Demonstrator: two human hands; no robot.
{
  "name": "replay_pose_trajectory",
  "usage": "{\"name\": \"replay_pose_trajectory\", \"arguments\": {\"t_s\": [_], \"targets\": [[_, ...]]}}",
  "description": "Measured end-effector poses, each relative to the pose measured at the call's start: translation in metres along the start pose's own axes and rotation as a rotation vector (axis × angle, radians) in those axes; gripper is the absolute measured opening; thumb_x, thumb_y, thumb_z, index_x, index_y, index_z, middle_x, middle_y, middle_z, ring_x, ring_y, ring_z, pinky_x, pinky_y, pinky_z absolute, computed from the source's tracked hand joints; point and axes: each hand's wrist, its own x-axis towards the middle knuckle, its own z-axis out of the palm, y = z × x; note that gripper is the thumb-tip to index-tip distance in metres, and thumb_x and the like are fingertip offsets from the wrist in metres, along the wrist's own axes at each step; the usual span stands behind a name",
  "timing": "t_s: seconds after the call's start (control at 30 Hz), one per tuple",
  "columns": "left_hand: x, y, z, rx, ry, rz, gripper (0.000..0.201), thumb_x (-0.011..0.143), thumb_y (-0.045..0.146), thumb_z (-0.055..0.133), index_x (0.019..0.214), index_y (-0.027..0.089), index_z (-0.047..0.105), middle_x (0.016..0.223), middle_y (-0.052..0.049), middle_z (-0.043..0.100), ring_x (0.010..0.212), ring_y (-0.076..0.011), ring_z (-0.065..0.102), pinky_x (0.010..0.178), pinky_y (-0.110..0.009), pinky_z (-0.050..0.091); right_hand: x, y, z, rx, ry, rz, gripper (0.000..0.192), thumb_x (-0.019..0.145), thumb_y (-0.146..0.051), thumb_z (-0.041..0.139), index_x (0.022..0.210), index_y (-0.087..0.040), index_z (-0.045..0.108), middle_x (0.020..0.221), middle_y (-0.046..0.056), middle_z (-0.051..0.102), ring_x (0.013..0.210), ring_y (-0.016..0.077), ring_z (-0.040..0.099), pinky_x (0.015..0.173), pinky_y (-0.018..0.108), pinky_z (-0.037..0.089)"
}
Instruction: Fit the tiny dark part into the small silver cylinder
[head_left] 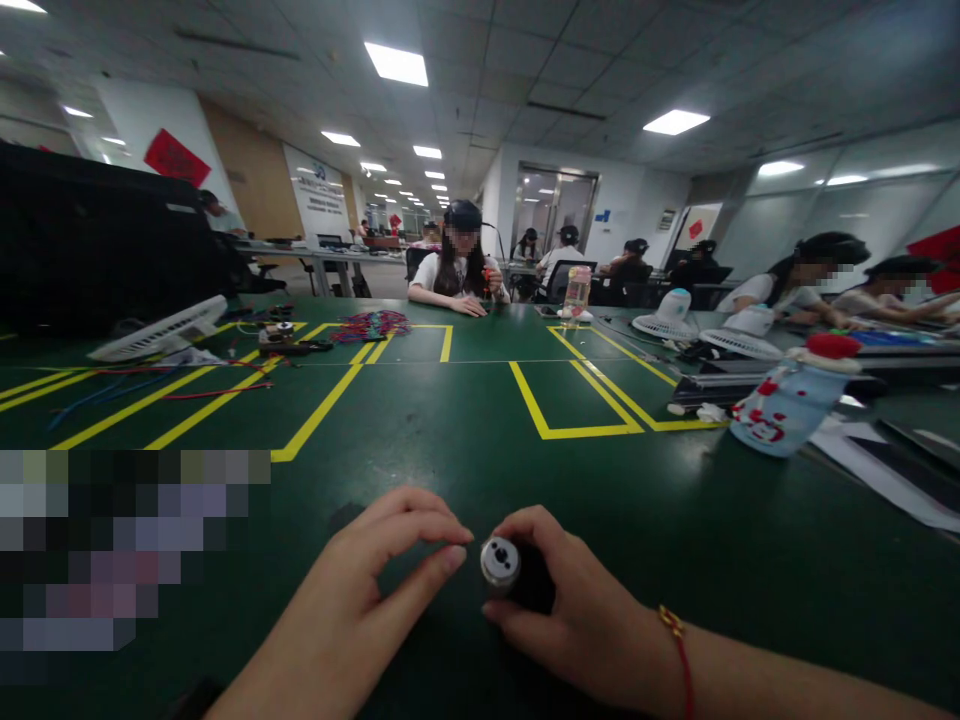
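Right hand: my right hand [577,610] curled round a small dark cylinder [525,578] at the near middle of the bench [480,440]; my fingers were wrapped close about its body, thumb on top, a red cord bracelet [681,655] at the wrist

Left hand: my left hand [375,590] sat just left of the cylinder; forefinger and thumb [442,558] were narrowed to a pinch reaching toward its end, though I could not tell whether they touched it or held anything between them

Cylinder: it lay on its side in my grip, its silvery metal cap [500,560] turned to the left; round, smooth and shiny at the cap, matt black along the body; a dark hole showed at the cap's centre

Progress: I judged the work to be at its start or middle; the piece was in hand and steadied, nothing was yet fitted into the cap, and no loose parts lay beside it

Bench: dark green, matt, faintly glossy under the ceiling lights, marked with yellow tape boxes [577,405]

Far left: a white fan [161,330] lying flat, a tangle of coloured wires [371,324]

Right: a pale blue bottle with a red top [787,400] lying tilted; white fans [742,335] beyond

Far side: other people sat at the bench at their own work
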Motion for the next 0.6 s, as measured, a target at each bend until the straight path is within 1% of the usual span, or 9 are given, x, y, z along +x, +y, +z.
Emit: {"name": "replay_pose_trajectory", "arguments": {"t_s": [0.07,0.13,0.23,0.3,0.4,0.47,0.53,0.6], "targets": [[-0.004,-0.016,-0.001,0.06,-0.062,-0.037,0.017,0.085,0.032,0.056,0.091,0.031,0.072,0.105,-0.002,0.063,0.099,-0.0246,0.058,0.087,-0.037,0.046,-0.001,-0.002,-0.001,-0.02,-0.002,-0.007,0.041,0.073,-0.023,0.063,0.11,-0.021,0.047,0.102,0.001,0.056,0.087,0.0106,0.052,0.076,0.026,0.042],[-0.007,-0.031,0.002,0.148,-0.117,-0.045,0.016,0.083,0.031,0.06,0.091,0.035,0.074,0.111,-0.002,0.062,0.104,-0.027,0.055,0.091,-0.041,0.044,-0.001,-0.003,-0.001,-0.023,-0.003,-0.009,0.041,0.072,-0.023,0.063,0.11,-0.021,0.047,0.101,0.001,0.056,0.086,0.0105,0.052,0.076,0.025,0.042],[-0.008,-0.044,0.008,0.223,-0.142,-0.02,0.016,0.082,0.031,0.063,0.091,0.038,0.074,0.113,-0.002,0.063,0.106,-0.0282,0.054,0.091,-0.044,0.042,-0.002,-0.001,-0.002,-0.025,-0.007,-0.009,0.041,0.073,-0.023,0.062,0.11,-0.021,0.046,0.101,0.001,0.055,0.086,0.0102,0.052,0.076,0.025,0.043],[-0.009,-0.044,0.01,0.23,-0.14,-0.015,0.016,0.082,0.032,0.063,0.092,0.038,0.074,0.114,-0.002,0.063,0.107,-0.0281,0.054,0.091,-0.044,0.042,-0.002,0.001,-0.001,-0.042,-0.012,-0.013,0.043,0.074,-0.024,0.062,0.113,-0.022,0.045,0.104,0.002,0.055,0.088,0.0107,0.052,0.078,0.026,0.044],[-0.008,-0.039,0.009,0.211,-0.142,-0.022,0.015,0.081,0.032,0.064,0.092,0.037,0.073,0.112,-0.002,0.064,0.107,-0.0285,0.054,0.092,-0.045,0.042,-0.003,0.003,0.002,-0.075,-0.014,-0.044,0.055,0.075,-0.027,0.063,0.125,-0.024,0.04,0.115,0.003,0.053,0.099,0.0128,0.052,0.087,0.028,0.044],[-0.008,-0.036,0.005,0.154,-0.147,-0.035,0.02,0.082,0.033,0.063,0.101,0.037,0.07,0.115,-0.002,0.063,0.11,-0.0278,0.054,0.096,-0.045,0.041,-0.003,0.002,0.001,-0.081,-0.027,-0.072,0.056,0.077,-0.029,0.062,0.129,-0.027,0.039,0.121,0.003,0.051,0.105,0.0135,0.052,0.093,0.03,0.043],[-0.008,-0.037,-0.004,0.068,-0.134,-0.091,0.029,0.084,0.037,0.061,0.113,0.036,0.064,0.121,-0.001,0.061,0.114,-0.0267,0.053,0.1,-0.044,0.04,-0.005,0.002,-0.007,-0.083,-0.017,-0.078,0.049,0.081,-0.03,0.059,0.127,-0.027,0.042,0.12,0.003,0.052,0.105,0.013,0.052,0.093,0.029,0.044],[-0.011,-0.045,-0.016,-0.028,-0.114,-0.207,0.036,0.085,0.042,0.058,0.12,0.037,0.058,0.127,-0.001,0.058,0.116,-0.0265,0.053,0.101,-0.043,0.041,-0.01,0.008,-0.023,-0.121,0.066,-0.046,0.045,0.083,-0.033,0.056,0.125,-0.026,0.042,0.118,0.003,0.054,0.103,0.0131,0.054,0.093,0.029,0.045]]}}
